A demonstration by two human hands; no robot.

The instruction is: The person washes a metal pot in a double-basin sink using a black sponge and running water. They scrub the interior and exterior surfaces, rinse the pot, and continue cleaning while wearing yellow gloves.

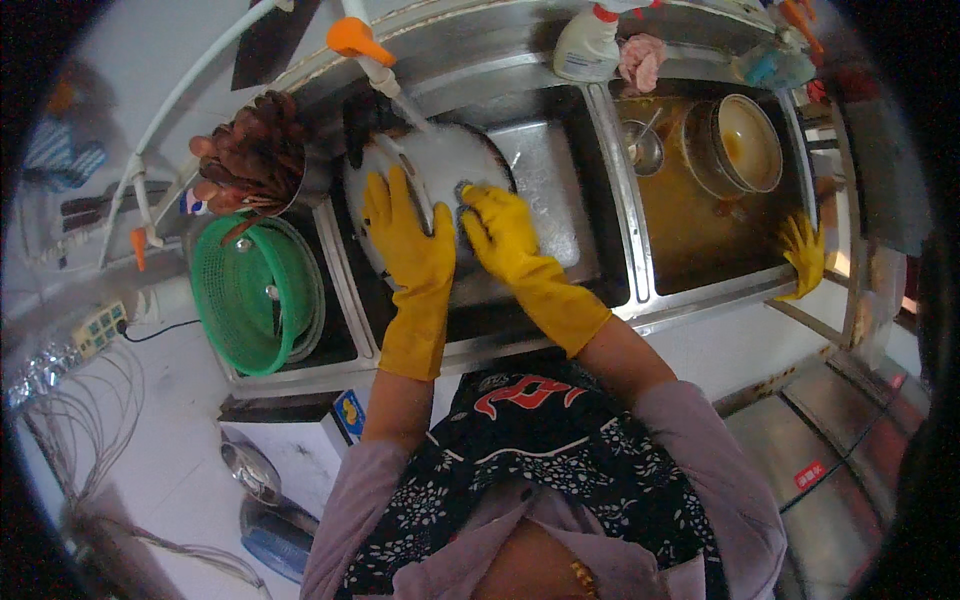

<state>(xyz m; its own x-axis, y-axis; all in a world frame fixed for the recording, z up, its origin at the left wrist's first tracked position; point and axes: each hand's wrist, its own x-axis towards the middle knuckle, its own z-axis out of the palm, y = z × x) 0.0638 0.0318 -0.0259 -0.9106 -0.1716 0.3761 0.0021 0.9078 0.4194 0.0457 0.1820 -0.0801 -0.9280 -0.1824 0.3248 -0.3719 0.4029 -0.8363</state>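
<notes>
My left hand (411, 231), in a yellow rubber glove, lies with spread fingers on a round metal lid or pan (442, 161) in the middle sink basin, against a raised bar across it. My right hand (499, 232), gloved the same way, presses a small grey scouring pad (463, 193) on the same round surface. Water runs onto it from a tap with an orange handle (361, 41). The round piece is tilted in the basin, and part of it is hidden by the gloves. Whether it is a lid or a pan I cannot tell.
The left basin holds a green plastic colander (244, 296); brown spoon-like utensils (255, 161) stand behind it. Murky water fills the right basin, with metal bowls (750, 142) and a ladle (643, 146). A spray bottle (587, 49), pink cloth (642, 61) and spare yellow glove (804, 255) rest on the rims.
</notes>
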